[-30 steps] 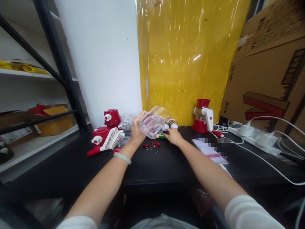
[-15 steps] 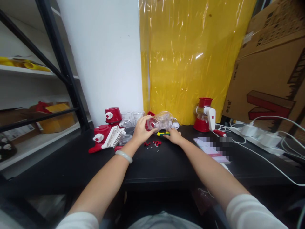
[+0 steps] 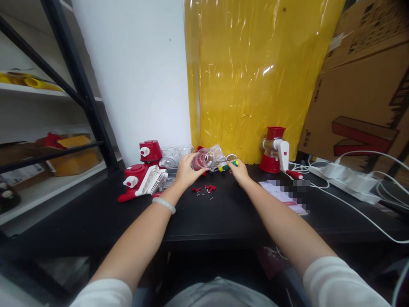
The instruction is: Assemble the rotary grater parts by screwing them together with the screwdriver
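Two bare hands at work above a black table point(image 3: 220, 226). We see the left hand point(image 3: 185, 172) curled around a clear plastic container point(image 3: 198, 162), its thumb along the near side and its fingers over the top; the grip is closed on the container. The round mouth is turned roughly toward us, and the clear body reaches away from the palm toward the right, so that the piece lies between the two hands. The right hand point(image 3: 239, 174) pinches a yellow-and-green tool point(image 3: 225, 167), probably a screwdriver, between thumb and fingers; the handle juts out to the left of the fingertips, just beside the container. We cannot tell whether the tool's tip touches the plastic, since that part is blurred

We judge the step in hand to be bringing the tool to bear on the container, with the left hand serving as the clamp. The next move, in our reading, calls for a firm left grip, a tool lined up with the spot to be worked, and steady pressure, as smooth plastic may slip

Nearer to us, below the container, lie small red pieces point(image 3: 211, 188) and short metal pins point(image 3: 211, 198); neither hand touches them
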The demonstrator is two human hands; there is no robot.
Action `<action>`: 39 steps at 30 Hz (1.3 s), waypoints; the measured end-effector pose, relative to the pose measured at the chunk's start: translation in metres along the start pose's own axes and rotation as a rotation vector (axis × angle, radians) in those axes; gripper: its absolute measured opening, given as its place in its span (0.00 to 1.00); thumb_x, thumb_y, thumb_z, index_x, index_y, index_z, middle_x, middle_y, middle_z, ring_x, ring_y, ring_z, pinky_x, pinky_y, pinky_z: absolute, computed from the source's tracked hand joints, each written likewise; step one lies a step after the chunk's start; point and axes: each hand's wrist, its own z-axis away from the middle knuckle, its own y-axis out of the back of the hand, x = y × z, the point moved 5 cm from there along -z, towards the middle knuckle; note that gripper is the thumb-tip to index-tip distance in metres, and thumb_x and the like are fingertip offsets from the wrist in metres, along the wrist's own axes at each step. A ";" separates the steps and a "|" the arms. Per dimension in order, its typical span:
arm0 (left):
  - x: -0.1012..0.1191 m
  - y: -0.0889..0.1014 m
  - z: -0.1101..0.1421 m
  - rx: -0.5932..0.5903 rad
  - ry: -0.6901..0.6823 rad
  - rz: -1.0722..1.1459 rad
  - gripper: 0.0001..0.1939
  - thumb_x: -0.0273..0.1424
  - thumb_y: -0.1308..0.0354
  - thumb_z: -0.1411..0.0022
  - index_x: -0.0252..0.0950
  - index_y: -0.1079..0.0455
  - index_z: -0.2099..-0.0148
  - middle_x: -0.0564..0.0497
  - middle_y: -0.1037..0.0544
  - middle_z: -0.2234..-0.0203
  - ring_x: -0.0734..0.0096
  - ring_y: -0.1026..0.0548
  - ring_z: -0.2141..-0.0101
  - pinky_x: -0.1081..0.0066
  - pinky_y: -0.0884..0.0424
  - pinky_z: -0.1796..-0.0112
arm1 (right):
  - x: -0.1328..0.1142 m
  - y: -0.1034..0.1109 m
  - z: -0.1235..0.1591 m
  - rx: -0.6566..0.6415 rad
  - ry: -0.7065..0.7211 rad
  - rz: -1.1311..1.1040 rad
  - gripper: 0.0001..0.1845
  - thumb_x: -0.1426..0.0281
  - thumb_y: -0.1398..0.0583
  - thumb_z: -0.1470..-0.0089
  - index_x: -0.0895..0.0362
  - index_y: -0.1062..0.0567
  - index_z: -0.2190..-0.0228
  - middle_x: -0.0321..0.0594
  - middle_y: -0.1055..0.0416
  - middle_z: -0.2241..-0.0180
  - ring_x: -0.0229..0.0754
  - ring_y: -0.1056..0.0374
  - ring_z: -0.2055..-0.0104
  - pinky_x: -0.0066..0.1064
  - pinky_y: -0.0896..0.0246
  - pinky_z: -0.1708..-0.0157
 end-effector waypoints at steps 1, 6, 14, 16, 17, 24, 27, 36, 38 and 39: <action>-0.001 0.000 0.000 0.005 0.014 -0.004 0.33 0.41 0.26 0.56 0.37 0.29 0.49 0.44 0.23 0.56 0.54 0.25 0.53 0.54 0.30 0.50 | -0.002 0.005 -0.001 0.066 -0.007 -0.043 0.16 0.56 0.39 0.52 0.55 0.32 0.69 0.29 0.35 0.80 0.37 0.36 0.78 0.29 0.40 0.72; -0.006 -0.001 0.001 -0.009 0.054 -0.015 0.32 0.43 0.27 0.56 0.38 0.28 0.49 0.44 0.22 0.57 0.53 0.24 0.54 0.54 0.29 0.51 | -0.009 0.040 -0.003 0.504 -0.008 -0.148 0.15 0.57 0.42 0.49 0.54 0.38 0.67 0.33 0.34 0.71 0.38 0.33 0.67 0.31 0.37 0.61; -0.008 -0.004 0.003 -0.092 0.047 -0.047 0.33 0.47 0.29 0.54 0.37 0.29 0.49 0.43 0.23 0.58 0.52 0.25 0.54 0.54 0.30 0.51 | -0.010 0.073 -0.006 0.763 -0.095 -0.223 0.15 0.53 0.55 0.40 0.52 0.42 0.63 0.42 0.35 0.63 0.42 0.32 0.63 0.34 0.33 0.65; -0.008 -0.005 0.003 -0.114 0.017 -0.061 0.32 0.46 0.29 0.53 0.37 0.30 0.49 0.43 0.23 0.57 0.52 0.26 0.54 0.54 0.30 0.51 | -0.010 0.074 -0.004 0.809 -0.154 -0.288 0.14 0.55 0.54 0.40 0.52 0.42 0.63 0.41 0.35 0.65 0.41 0.32 0.66 0.34 0.33 0.68; -0.007 -0.005 0.003 -0.125 0.001 -0.064 0.31 0.45 0.29 0.53 0.37 0.30 0.49 0.43 0.24 0.57 0.52 0.26 0.53 0.54 0.31 0.50 | -0.011 0.074 -0.003 0.816 -0.178 -0.327 0.13 0.56 0.54 0.40 0.52 0.42 0.64 0.39 0.36 0.67 0.40 0.33 0.69 0.33 0.33 0.70; -0.001 -0.005 0.003 -0.206 -0.090 -0.039 0.30 0.34 0.30 0.50 0.39 0.34 0.45 0.44 0.27 0.52 0.53 0.30 0.49 0.54 0.34 0.47 | -0.021 0.060 -0.003 0.674 -0.174 -0.472 0.12 0.55 0.53 0.42 0.51 0.45 0.68 0.31 0.43 0.76 0.37 0.39 0.78 0.29 0.40 0.80; 0.002 -0.002 0.001 -0.188 -0.106 -0.040 0.29 0.33 0.32 0.47 0.40 0.35 0.44 0.44 0.27 0.50 0.53 0.31 0.47 0.53 0.36 0.46 | -0.025 0.057 -0.001 0.666 -0.136 -0.467 0.14 0.53 0.53 0.43 0.51 0.45 0.68 0.30 0.43 0.76 0.36 0.39 0.79 0.28 0.42 0.81; 0.007 0.002 0.000 -0.124 -0.162 -0.054 0.31 0.34 0.31 0.48 0.41 0.34 0.43 0.45 0.27 0.48 0.53 0.33 0.45 0.51 0.40 0.43 | -0.030 0.052 0.002 0.644 -0.138 -0.612 0.08 0.61 0.49 0.44 0.52 0.43 0.69 0.28 0.43 0.78 0.33 0.43 0.82 0.26 0.44 0.83; 0.007 0.002 0.000 -0.126 -0.164 -0.054 0.31 0.34 0.30 0.48 0.41 0.34 0.43 0.44 0.27 0.48 0.53 0.33 0.45 0.51 0.40 0.43 | -0.031 0.051 0.002 0.638 -0.132 -0.616 0.08 0.62 0.49 0.44 0.52 0.43 0.70 0.28 0.43 0.78 0.33 0.43 0.83 0.26 0.45 0.84; 0.007 0.002 0.000 -0.125 -0.166 -0.052 0.31 0.34 0.30 0.48 0.41 0.34 0.43 0.44 0.27 0.48 0.53 0.33 0.45 0.51 0.40 0.43 | -0.032 0.051 0.003 0.638 -0.127 -0.610 0.08 0.62 0.49 0.44 0.52 0.43 0.70 0.28 0.43 0.78 0.33 0.43 0.83 0.25 0.45 0.84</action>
